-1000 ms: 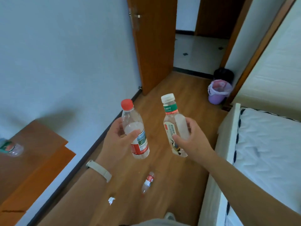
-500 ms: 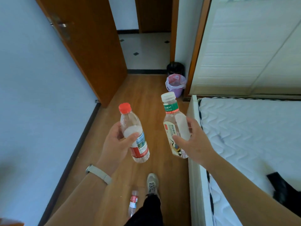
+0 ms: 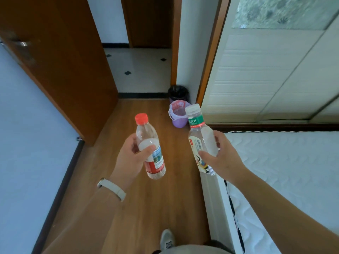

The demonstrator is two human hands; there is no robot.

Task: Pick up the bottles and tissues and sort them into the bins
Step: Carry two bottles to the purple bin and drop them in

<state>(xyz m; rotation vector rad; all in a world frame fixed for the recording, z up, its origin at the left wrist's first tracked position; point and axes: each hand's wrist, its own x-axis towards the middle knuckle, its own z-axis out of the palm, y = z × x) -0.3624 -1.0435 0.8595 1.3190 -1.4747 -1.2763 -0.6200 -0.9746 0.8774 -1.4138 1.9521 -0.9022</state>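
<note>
While each hand carries a bottle, the step in hand looks like the walk to the bins.
The left hand [image 3: 131,159] has its fingers [image 3: 149,150] curled round the red-capped bottle [image 3: 145,132]; the right hand [image 3: 221,161] wraps the white-capped bottle [image 3: 197,130] likewise, both roughly upright above the floor [image 3: 146,208]. Next, I judge, comes reaching the purple bin [image 3: 178,119] and black bin [image 3: 178,92] ahead and choosing the right one.
</note>
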